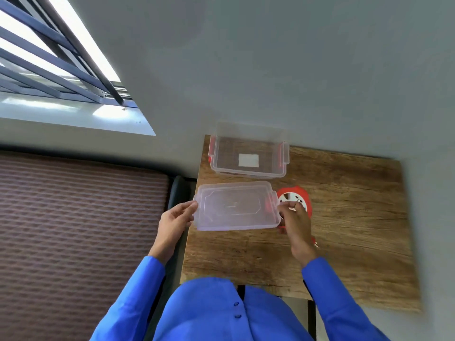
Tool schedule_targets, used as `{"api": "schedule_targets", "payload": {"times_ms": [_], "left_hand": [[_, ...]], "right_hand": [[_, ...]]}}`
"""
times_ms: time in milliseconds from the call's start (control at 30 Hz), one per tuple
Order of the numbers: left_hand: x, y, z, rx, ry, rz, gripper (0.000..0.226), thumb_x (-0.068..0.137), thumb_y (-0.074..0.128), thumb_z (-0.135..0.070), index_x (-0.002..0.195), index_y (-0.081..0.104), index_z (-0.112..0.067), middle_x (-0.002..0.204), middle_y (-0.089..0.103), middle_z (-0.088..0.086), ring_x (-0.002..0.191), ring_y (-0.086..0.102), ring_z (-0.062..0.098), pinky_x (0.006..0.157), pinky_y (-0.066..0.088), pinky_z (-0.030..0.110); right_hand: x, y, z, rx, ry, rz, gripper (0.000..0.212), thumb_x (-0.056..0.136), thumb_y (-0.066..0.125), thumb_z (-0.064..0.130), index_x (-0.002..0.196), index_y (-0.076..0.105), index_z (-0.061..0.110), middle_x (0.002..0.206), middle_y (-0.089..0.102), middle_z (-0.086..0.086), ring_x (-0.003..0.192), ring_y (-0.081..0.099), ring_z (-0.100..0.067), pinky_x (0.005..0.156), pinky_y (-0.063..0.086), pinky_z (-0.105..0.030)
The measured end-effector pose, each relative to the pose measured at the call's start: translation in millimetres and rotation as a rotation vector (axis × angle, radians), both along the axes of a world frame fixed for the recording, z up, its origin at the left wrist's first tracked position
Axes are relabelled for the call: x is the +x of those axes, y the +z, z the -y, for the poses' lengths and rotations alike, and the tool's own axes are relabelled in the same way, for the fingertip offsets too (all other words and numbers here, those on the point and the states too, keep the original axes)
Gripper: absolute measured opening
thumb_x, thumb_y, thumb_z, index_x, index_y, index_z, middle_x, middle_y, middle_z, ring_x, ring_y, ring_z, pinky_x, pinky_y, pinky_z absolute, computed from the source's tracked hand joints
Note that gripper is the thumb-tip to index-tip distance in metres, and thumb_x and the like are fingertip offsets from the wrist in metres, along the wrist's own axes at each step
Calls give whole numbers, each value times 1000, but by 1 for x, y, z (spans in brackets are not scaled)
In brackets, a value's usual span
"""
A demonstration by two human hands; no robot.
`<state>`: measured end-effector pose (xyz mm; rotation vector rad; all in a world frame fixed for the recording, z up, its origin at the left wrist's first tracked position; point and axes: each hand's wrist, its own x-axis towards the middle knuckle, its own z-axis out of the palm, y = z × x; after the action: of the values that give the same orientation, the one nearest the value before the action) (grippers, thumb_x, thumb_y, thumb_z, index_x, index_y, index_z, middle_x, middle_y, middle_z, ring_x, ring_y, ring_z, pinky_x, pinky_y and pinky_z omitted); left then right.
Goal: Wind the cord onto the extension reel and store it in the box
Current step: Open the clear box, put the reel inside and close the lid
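Note:
A clear plastic box [248,169] with red side clips stands open at the far left of the wooden table [349,217]; a white label shows through its bottom. Its clear lid [234,206] is held level just in front of the box, above the table. My left hand [176,219] grips the lid's left edge and my right hand [294,221] grips its right edge. The red and white extension reel [294,196] lies flat on the table right of the lid, partly hidden by my right hand. A short piece of red cord [283,227] shows under that hand.
A grey wall runs behind the table. A ribbed brown mattress [73,230] lies to the left, with a dark gap between it and the table. A barred window [49,62] is at the upper left. My blue shirt fills the bottom.

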<state>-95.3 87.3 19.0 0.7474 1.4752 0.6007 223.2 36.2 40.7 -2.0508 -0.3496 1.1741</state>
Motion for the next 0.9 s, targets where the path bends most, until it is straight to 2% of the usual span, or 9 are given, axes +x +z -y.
{"api": "schedule_targets", "payload": {"times_ms": [133, 233, 333, 433, 533, 600, 733, 833, 900], "left_hand": [[-9, -21, 22, -6, 28, -92, 44, 102, 79, -21, 143, 64, -27, 117, 84, 3, 109, 80, 19, 106, 60, 51], [-10, -30, 29, -55, 132, -67, 58, 101, 79, -17, 152, 53, -24, 123, 77, 6, 106, 79, 16, 90, 64, 35], [-8, -34, 31, -113, 220, -23, 50, 105, 74, -18, 151, 53, -21, 119, 73, 1, 100, 77, 13, 65, 62, 19], [-5, -35, 33, -125, 228, -15, 41, 109, 68, -21, 148, 55, -19, 124, 71, 3, 103, 74, 16, 64, 61, 18], [-5, -34, 35, -110, 217, -12, 44, 108, 69, -27, 149, 56, -19, 127, 70, 5, 106, 73, 17, 72, 58, 22], [-3, -32, 34, -95, 226, 5, 46, 108, 70, -32, 150, 56, -20, 133, 70, 6, 111, 70, 18, 78, 55, 26], [6, -26, 26, -84, 261, 34, 43, 108, 68, -34, 147, 56, -20, 133, 69, 6, 113, 70, 20, 79, 54, 29], [10, -26, 19, -110, 266, 19, 39, 109, 68, -32, 144, 58, -17, 133, 69, 8, 116, 69, 23, 80, 55, 31], [14, -26, 18, -99, 261, -57, 40, 108, 69, -28, 145, 59, -15, 137, 67, 9, 123, 67, 26, 90, 57, 35]], "right_hand": [[-16, -21, 32, -10, 55, 41, 8, 98, 66, 17, 98, 72, 22, 98, 78, -8, 84, 69, -24, 74, 57, -43], [-13, -32, 47, -43, 67, 54, 11, 98, 70, 15, 93, 78, 22, 96, 82, 0, 84, 76, -20, 67, 58, -35], [8, -32, 52, -50, -60, 254, 6, 94, 74, 13, 97, 78, 17, 96, 80, -6, 91, 75, -29, 76, 58, -40], [41, -27, 50, -161, -138, 388, 31, 92, 79, 27, 117, 67, 13, 112, 77, -10, 104, 72, -32, 88, 58, -45], [65, -25, 43, -270, -135, 270, 68, 86, 86, 43, 137, 58, 7, 128, 71, -16, 118, 69, -37, 102, 58, -52], [72, -23, 37, -296, -75, 222, 80, 81, 89, 52, 138, 60, 5, 130, 70, -16, 119, 68, -37, 100, 59, -49], [79, -16, 23, -240, -101, 34, 62, 78, 96, 33, 124, 69, 1, 122, 76, -19, 105, 76, -35, 90, 65, -48], [86, -12, 14, -249, -149, -125, 62, 77, 96, 22, 126, 65, -1, 125, 73, -19, 111, 71, -34, 92, 63, -46], [92, -7, 8, -241, -116, -169, 64, 79, 95, 19, 130, 63, -2, 128, 71, -20, 118, 69, -35, 95, 61, -48]]}}
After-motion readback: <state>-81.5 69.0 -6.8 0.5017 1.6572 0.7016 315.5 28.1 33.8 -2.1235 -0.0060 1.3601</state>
